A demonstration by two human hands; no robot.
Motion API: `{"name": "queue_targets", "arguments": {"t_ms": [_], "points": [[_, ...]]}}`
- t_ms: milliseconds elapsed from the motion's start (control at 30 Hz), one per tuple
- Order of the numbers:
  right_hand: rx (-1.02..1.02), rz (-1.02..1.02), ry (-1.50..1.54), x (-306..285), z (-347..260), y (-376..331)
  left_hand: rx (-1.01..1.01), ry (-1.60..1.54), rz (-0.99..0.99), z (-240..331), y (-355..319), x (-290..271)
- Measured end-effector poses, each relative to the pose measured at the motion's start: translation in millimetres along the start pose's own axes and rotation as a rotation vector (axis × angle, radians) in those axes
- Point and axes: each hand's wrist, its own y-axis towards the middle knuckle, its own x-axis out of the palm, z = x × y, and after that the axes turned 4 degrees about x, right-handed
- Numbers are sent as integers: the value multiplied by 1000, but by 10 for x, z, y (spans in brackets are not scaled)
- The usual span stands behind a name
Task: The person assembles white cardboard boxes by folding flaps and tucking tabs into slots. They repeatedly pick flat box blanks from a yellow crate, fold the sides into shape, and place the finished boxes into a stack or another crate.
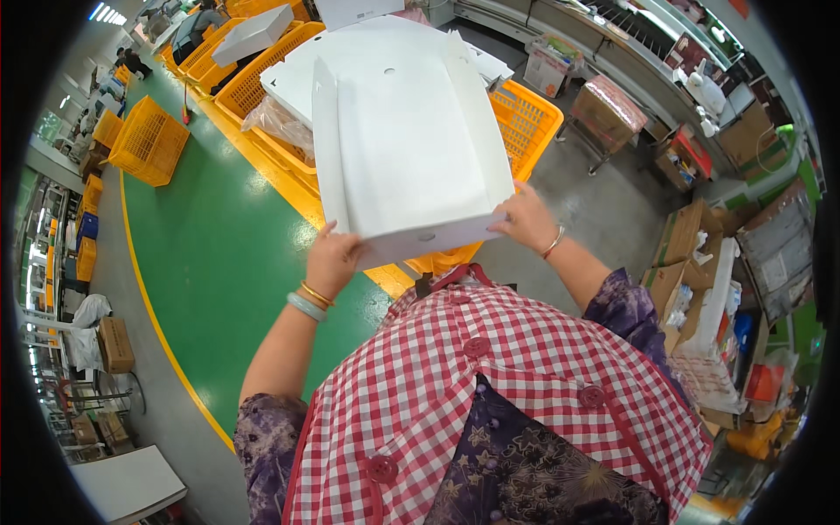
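A white cardboard box [411, 131], partly folded with its side walls standing up, lies in front of me above yellow plastic crates. Its near wall is raised and has a small round hole in it. My left hand [332, 261] grips the near left corner, the thumb on top and the fingers curled at the edge. At the near right corner my right hand [525, 219] pinches the wall. Beneath and behind the box are more white cardboard pieces [293, 79], and a clear plastic bag [280, 122] shows at its left.
Yellow crates [529, 127] stand under and around the box, with another yellow crate [149, 140] on the green floor [210, 254] at left. A wrapped carton on a wheeled stand [608, 114] is at right. Open brown cartons [687, 254] stand nearer on that side.
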Motion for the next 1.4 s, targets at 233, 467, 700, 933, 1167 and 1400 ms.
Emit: {"name": "queue_targets", "arguments": {"t_ms": [233, 467, 700, 933, 1167, 1400], "points": [[-20, 61, -135, 402, -33, -553, 40, 146, -112, 216, -390, 386], [-28, 55, -58, 380, -78, -560, 64, 16, -215, 532, -365, 617], [-2, 33, -47, 439, -168, -674, 40, -9, -216, 581, -401, 576], [2, -37, -47, 278, -367, -755, 60, 13, -246, 701, -444, 361], [9, -19, -27, 235, -470, -770, 62, 25, -271, 748, -474, 248], [39, -150, 36, -29, -731, -635, 86, 26, -311, 775, -490, 105]]}}
